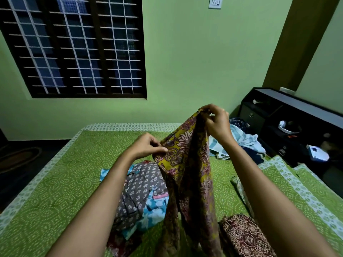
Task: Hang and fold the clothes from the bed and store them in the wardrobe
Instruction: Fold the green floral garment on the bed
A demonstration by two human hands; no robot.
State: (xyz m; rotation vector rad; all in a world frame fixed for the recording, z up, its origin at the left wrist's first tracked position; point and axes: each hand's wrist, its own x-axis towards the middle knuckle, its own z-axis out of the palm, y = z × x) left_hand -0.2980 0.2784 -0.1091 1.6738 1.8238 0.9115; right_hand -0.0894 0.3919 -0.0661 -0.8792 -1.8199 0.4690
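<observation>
Garment (187, 164) in mustard floral print, likely light and limp, pinched at its upper edge by left hand (148, 147) and right hand (217, 123), best gripped at top corners

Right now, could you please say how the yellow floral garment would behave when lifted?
Probably floppy: the yellow floral garment hangs in loose folds from left hand and right hand. Likely light, since finger pinches hold it.

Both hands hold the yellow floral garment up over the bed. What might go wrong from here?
The yellow floral garment hangs from small pinches by the left hand and right hand, so an edge may slip. Its lower end hangs close to the grey printed garment and the folded maroon cloth, and could drag or rumple them.
</observation>
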